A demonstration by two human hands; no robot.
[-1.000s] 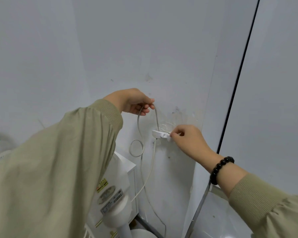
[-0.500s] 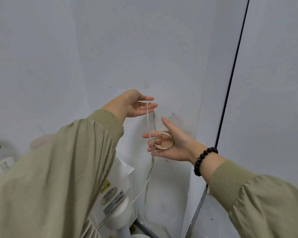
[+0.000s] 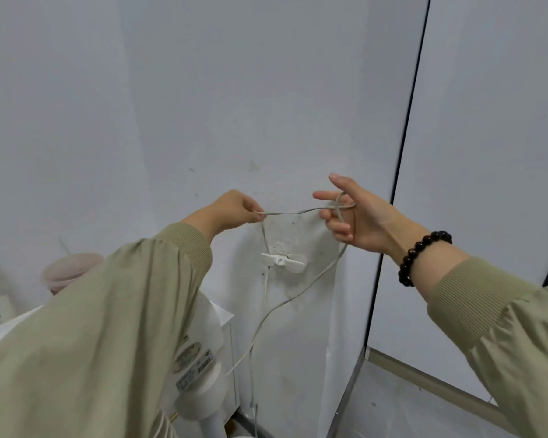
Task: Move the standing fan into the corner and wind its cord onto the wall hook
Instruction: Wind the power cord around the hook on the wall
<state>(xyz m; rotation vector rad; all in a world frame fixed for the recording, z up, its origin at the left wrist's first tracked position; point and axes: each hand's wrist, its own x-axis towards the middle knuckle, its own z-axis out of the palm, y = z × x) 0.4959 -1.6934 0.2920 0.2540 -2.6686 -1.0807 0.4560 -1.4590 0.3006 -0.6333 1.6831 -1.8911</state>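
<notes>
While the left hand [image 3: 234, 210] pinches the thin pale cord [image 3: 298, 212] between thumb and fingertips, the right hand [image 3: 361, 216] is spread wide, thumb and index finger straight. The cord is looped once round its fingers rather than gripped — the lower fingers curl only loosely. Between the two hands the cord runs in a shallow, nearly level line in front of the wall, just above the white wall hook [image 3: 282, 261]. From the left pinch one strand drops to the hook and on down; from the right hand another sags away towards the floor. The standing fan [image 3: 200, 358] is in the corner below the left sleeve — its white, labelled motor housing sits near the wall, beside a white cabinet [image 3: 227, 314]. A dark bead bracelet [image 3: 423, 252] circles the right wrist. A pinkish lidded cup [image 3: 72, 270] sits at the left.
</notes>
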